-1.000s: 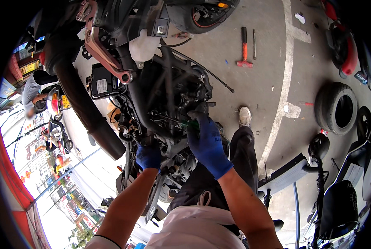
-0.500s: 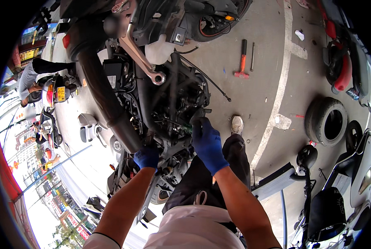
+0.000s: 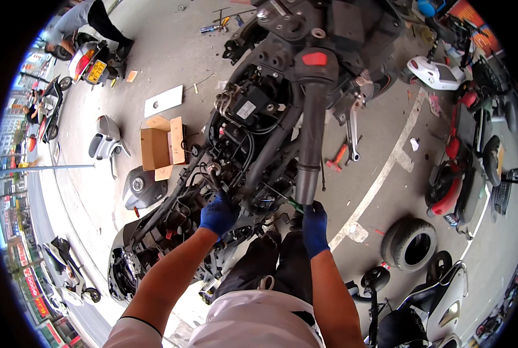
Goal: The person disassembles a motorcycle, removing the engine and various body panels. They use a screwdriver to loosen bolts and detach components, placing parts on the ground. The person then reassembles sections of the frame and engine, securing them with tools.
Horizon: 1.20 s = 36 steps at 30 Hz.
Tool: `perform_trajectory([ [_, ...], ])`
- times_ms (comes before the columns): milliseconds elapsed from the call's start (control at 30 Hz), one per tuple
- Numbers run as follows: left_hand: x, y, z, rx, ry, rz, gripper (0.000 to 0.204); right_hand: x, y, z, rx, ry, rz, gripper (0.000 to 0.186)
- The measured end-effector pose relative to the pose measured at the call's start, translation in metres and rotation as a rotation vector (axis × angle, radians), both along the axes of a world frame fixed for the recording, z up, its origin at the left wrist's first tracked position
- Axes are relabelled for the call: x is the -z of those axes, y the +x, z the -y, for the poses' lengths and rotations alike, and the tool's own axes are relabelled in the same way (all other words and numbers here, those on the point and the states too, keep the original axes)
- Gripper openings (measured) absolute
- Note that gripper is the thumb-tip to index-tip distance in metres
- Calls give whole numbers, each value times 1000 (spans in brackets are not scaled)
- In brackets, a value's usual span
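My left hand (image 3: 218, 213), in a blue glove, has its fingers closed among the dark hoses and parts of the stripped motorcycle frame (image 3: 258, 145); what they hold is hidden. My right hand (image 3: 314, 232), also gloved in blue, is closed on a green-handled tool (image 3: 295, 204) with a thin shaft reaching left into the frame. A long black tube (image 3: 310, 145) with a silvery lower end hangs over that hand and partly hides it. A black box (image 3: 248, 107) with a pale label sits higher in the frame.
An open cardboard box (image 3: 154, 148), a tank-like cover (image 3: 140, 188) and a white panel (image 3: 165, 100) lie left. Right are a red hammer (image 3: 336, 159), stacked tires (image 3: 408, 243) and red scooters (image 3: 447, 191). A person (image 3: 82, 20) bends beside a scooter (image 3: 93, 64), upper left.
The view has swung, bringing the box and more left-side floor into sight. The black tube now appears right of centre, over my right hand. Both hands stay at the frame.
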<state>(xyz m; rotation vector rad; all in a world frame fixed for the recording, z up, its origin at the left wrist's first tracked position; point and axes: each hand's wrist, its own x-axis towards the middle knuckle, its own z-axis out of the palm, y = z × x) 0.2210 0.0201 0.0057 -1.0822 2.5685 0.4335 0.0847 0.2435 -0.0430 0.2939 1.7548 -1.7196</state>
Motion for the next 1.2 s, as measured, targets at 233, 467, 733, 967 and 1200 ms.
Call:
perform_trajectory([
  [233, 4, 20, 18, 94, 141, -340, 46, -34, -7, 8, 64, 22, 202, 28],
  [467, 12, 26, 22, 57, 177, -256, 45, -38, -5, 6, 26, -35, 341, 35],
  [733, 14, 27, 25, 81, 229, -200, 45, -41, 5, 13, 46, 3, 103, 24],
  [967, 2, 32, 28, 116, 262, -218, 46, -53, 1, 18, 93, 7, 229, 27],
  [1200, 2, 31, 28, 97, 306, -216, 47, -47, -10, 11, 55, 22, 268, 28],
])
